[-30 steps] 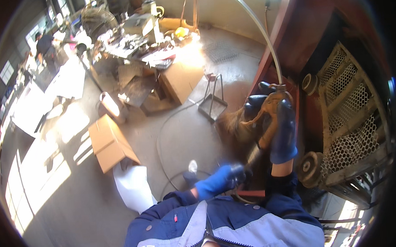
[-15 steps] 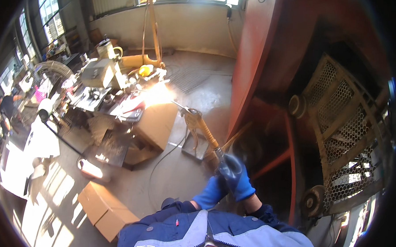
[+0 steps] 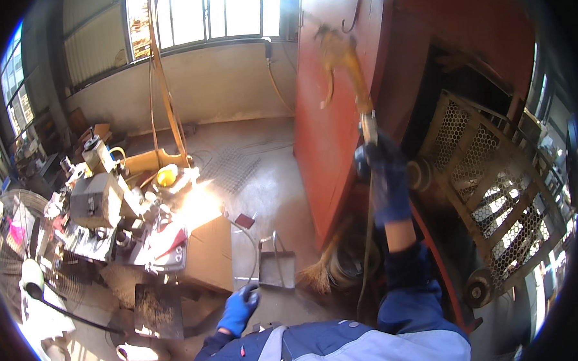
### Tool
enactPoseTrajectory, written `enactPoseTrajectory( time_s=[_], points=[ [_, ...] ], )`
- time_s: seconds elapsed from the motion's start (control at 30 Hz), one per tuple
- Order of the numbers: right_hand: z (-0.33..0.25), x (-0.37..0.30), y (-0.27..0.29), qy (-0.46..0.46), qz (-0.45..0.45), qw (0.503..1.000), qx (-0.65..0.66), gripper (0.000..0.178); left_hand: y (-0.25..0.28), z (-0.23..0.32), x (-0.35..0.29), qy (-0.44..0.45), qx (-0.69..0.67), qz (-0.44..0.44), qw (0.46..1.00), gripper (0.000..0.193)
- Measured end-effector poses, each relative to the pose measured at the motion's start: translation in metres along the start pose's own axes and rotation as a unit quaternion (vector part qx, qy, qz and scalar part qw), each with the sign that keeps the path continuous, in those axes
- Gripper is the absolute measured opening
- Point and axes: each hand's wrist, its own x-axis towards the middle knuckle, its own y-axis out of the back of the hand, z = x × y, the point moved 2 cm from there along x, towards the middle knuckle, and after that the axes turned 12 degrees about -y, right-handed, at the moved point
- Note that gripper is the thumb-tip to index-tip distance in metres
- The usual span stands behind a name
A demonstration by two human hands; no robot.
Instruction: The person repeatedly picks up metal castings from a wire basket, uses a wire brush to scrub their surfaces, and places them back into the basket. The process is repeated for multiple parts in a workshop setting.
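A yellow-brown air blow gun with a curved trigger lever is raised in front of the red cabinet, blurred by motion. My right hand, in a dark-palmed blue glove, is closed around its lower end at the metal hose fitting. The hose hangs down from there. A dark hook is fixed to the cabinet just above and right of the gun. My left hand, in a blue glove, is low in front of my body, fingers loosely bent and apart, holding nothing visible.
A mesh-panelled frame with wheels stands at the right. On the left is a cluttered bench with a grey box and a cardboard box. A dustpan and a straw broom are on the floor ahead.
My right hand has lifted the air blow gun up and rightward, from beside the bench to the cabinet. My left hand has come away from my right and moved left. The view has turned right.
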Motion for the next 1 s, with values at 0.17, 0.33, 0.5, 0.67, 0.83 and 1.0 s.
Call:
enactPoseTrajectory(
  time_s=[0.17, 0.33, 0.5, 0.67, 0.83, 1.0],
  points=[
    [-0.009, 0.175, -0.05, 0.112, 0.031, 0.991, 0.061, 0.024, 0.059, -0.128, -0.054, 0.151, 0.046, 0.108, 0.982, 0.02],
    [-0.025, 0.306, -0.046, 0.179, 0.126, 0.975, 0.047, 0.015, 0.062, -0.226, -0.128, 0.211, 0.039, 0.142, 0.967, 0.022],
    [0.002, 0.398, -0.02, 0.129, 0.198, 0.967, 0.093, 0.011, 0.02, -0.317, -0.189, 0.345, 0.075, 0.114, 0.929, 0.021],
    [0.04, 0.469, 0.018, 0.123, 0.246, 0.959, 0.072, 0.012, 0.038, -0.273, -0.082, 0.389, 0.037, 0.097, 0.915, 0.02],
    [0.063, 0.519, 0.054, 0.095, 0.251, 0.962, 0.046, 0.009, 0.037, -0.273, -0.017, 0.397, 0.015, 0.073, 0.915, 0.019],
    [0.109, 0.588, 0.105, 0.047, 0.223, 0.973, 0.039, 0.011, 0.032, -0.284, -0.011, 0.385, 0.011, 0.093, 0.918, 0.018]
  ],
)
